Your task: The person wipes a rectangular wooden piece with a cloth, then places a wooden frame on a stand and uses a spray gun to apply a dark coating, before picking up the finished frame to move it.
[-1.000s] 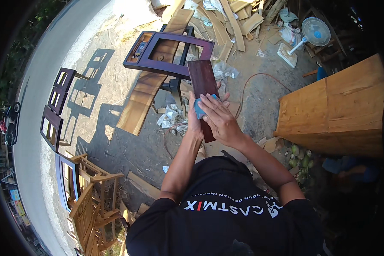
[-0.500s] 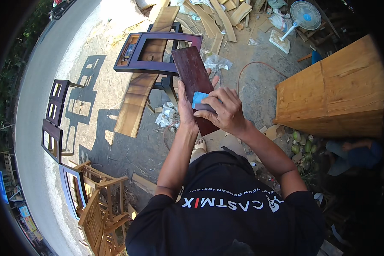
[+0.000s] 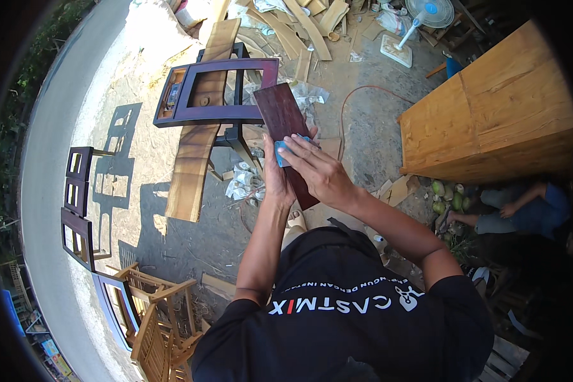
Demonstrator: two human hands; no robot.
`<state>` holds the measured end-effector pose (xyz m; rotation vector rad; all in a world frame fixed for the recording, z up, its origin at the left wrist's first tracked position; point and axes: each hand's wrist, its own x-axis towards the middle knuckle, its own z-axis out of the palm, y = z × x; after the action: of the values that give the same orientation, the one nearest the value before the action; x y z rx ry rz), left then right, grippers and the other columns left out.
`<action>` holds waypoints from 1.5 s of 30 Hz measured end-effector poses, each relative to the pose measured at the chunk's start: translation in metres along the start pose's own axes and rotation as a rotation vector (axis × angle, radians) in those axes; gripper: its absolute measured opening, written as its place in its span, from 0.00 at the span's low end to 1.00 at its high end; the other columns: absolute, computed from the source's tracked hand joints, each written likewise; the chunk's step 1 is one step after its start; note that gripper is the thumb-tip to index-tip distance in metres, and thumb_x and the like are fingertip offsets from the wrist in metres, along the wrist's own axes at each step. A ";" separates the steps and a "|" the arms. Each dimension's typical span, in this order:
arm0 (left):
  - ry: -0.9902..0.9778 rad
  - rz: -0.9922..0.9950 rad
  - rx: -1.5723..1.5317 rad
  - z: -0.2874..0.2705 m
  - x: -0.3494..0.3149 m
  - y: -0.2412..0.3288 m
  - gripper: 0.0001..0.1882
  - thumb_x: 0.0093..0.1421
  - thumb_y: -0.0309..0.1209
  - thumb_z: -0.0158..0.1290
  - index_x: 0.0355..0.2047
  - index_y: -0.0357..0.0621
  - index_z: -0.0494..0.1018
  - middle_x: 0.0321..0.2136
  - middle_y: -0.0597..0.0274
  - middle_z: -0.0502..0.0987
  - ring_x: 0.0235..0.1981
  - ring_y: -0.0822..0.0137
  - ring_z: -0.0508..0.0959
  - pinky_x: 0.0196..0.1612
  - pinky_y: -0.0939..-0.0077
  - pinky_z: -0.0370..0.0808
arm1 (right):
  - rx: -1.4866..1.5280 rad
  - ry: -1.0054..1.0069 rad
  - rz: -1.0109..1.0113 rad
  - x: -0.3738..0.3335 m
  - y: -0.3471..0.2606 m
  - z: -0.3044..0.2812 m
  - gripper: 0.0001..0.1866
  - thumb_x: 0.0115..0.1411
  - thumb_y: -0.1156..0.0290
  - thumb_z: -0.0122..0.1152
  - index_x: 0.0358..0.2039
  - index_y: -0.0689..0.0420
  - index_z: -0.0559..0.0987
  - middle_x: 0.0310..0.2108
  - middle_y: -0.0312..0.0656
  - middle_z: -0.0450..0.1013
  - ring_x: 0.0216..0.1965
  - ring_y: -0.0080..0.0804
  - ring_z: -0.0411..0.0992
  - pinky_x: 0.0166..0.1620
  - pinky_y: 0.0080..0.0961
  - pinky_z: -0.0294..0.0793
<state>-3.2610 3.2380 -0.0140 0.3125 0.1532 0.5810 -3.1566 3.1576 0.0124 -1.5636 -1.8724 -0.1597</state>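
Note:
A dark reddish-brown wooden board [image 3: 277, 107] is tilted in front of me. My left hand [image 3: 276, 173] is wrapped around it from the left and beneath, fingertips partly showing at its right edge. On the board's face lies a piece of blue sandpaper [image 3: 281, 154], mostly covered by my right hand [image 3: 321, 170], whose fingers stretch across it and press it down. The lower end of the board emerges below my right hand. Just beyond the board, a dark purple-brown wooden frame [image 3: 186, 95] rests on a long plank [image 3: 188, 162] over a dark stand.
Several dark frames [image 3: 76, 197] stand along the road edge at left, near wooden chairs [image 3: 156, 337]. Wood offcuts [image 3: 286, 32] and a white fan [image 3: 431, 11] are at the far side. A large wooden cabinet [image 3: 477, 108] stands right; a person [image 3: 522, 207] sits below it.
My right hand has gone from pinching the sandpaper at its edge to lying flatter over it. The view has shifted, and the seated person at right shows more.

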 end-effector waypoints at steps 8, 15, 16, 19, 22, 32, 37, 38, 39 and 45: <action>0.211 -0.066 -0.043 -0.008 -0.003 0.000 0.35 0.72 0.60 0.43 0.66 0.46 0.65 0.58 0.56 0.76 0.55 0.59 0.79 0.58 0.60 0.78 | 0.042 0.076 0.062 0.037 0.036 0.009 0.22 0.58 0.86 0.55 0.54 0.64 0.79 0.58 0.53 0.75 0.62 0.51 0.71 0.65 0.39 0.71; 0.189 -0.216 0.092 -0.028 -0.016 -0.002 0.33 0.73 0.58 0.43 0.62 0.42 0.69 0.50 0.51 0.81 0.47 0.56 0.84 0.50 0.62 0.83 | 0.041 0.044 0.137 0.051 0.064 0.010 0.21 0.65 0.79 0.57 0.58 0.64 0.77 0.60 0.50 0.74 0.65 0.48 0.69 0.67 0.43 0.68; 0.275 -0.164 0.039 -0.025 -0.018 0.003 0.33 0.72 0.58 0.43 0.61 0.42 0.69 0.49 0.51 0.81 0.46 0.56 0.84 0.48 0.61 0.84 | 0.072 0.025 0.092 0.036 0.048 0.016 0.20 0.65 0.79 0.57 0.58 0.63 0.77 0.60 0.50 0.74 0.65 0.48 0.69 0.67 0.43 0.68; 0.372 -0.088 -0.021 -0.008 -0.010 0.006 0.34 0.72 0.59 0.44 0.59 0.41 0.71 0.47 0.50 0.81 0.43 0.55 0.84 0.46 0.60 0.84 | 0.053 0.010 0.011 0.018 0.034 0.014 0.21 0.65 0.80 0.56 0.59 0.63 0.77 0.62 0.51 0.72 0.66 0.48 0.69 0.67 0.43 0.68; 0.259 -0.192 0.123 -0.014 -0.019 0.003 0.35 0.71 0.60 0.45 0.60 0.42 0.70 0.47 0.52 0.81 0.44 0.56 0.84 0.47 0.60 0.83 | -0.017 0.045 0.160 0.043 0.079 0.009 0.22 0.63 0.80 0.56 0.59 0.62 0.77 0.62 0.51 0.72 0.66 0.46 0.68 0.68 0.41 0.68; 0.093 -0.043 -0.042 -0.036 0.003 0.016 0.39 0.72 0.63 0.38 0.66 0.41 0.63 0.60 0.44 0.74 0.54 0.52 0.79 0.55 0.58 0.80 | 0.165 -0.178 0.019 -0.039 -0.011 -0.006 0.24 0.59 0.83 0.56 0.57 0.62 0.79 0.61 0.49 0.73 0.66 0.44 0.69 0.68 0.42 0.69; 0.214 -0.053 -0.058 -0.021 0.006 0.002 0.34 0.73 0.58 0.40 0.64 0.43 0.67 0.57 0.48 0.76 0.55 0.57 0.79 0.58 0.59 0.78 | 0.056 -0.055 0.092 0.020 0.049 0.004 0.25 0.58 0.84 0.56 0.58 0.63 0.77 0.61 0.50 0.74 0.66 0.45 0.68 0.68 0.41 0.68; 0.198 -0.059 -0.066 -0.023 0.009 0.007 0.34 0.73 0.59 0.41 0.64 0.43 0.67 0.57 0.47 0.75 0.55 0.57 0.79 0.58 0.60 0.78 | 0.104 -0.069 0.060 0.016 0.041 0.008 0.25 0.58 0.84 0.56 0.58 0.62 0.77 0.61 0.50 0.73 0.66 0.45 0.68 0.68 0.42 0.68; 0.174 -0.059 -0.078 -0.025 0.013 0.015 0.35 0.73 0.59 0.41 0.64 0.42 0.67 0.58 0.47 0.75 0.56 0.57 0.78 0.58 0.60 0.78 | 0.144 -0.084 0.020 0.010 0.029 0.010 0.26 0.57 0.84 0.56 0.58 0.62 0.77 0.61 0.50 0.73 0.66 0.45 0.68 0.68 0.42 0.68; 0.071 0.172 -0.069 -0.031 0.023 0.047 0.40 0.71 0.61 0.43 0.67 0.40 0.61 0.59 0.42 0.73 0.53 0.51 0.79 0.55 0.60 0.82 | 0.567 -0.334 0.084 -0.073 -0.032 -0.031 0.18 0.62 0.78 0.63 0.54 0.63 0.79 0.57 0.52 0.76 0.60 0.43 0.74 0.59 0.38 0.76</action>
<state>-3.2730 3.2953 -0.0289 0.2395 0.1751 0.7662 -3.1692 3.0730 0.0051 -1.3133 -1.8656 0.6527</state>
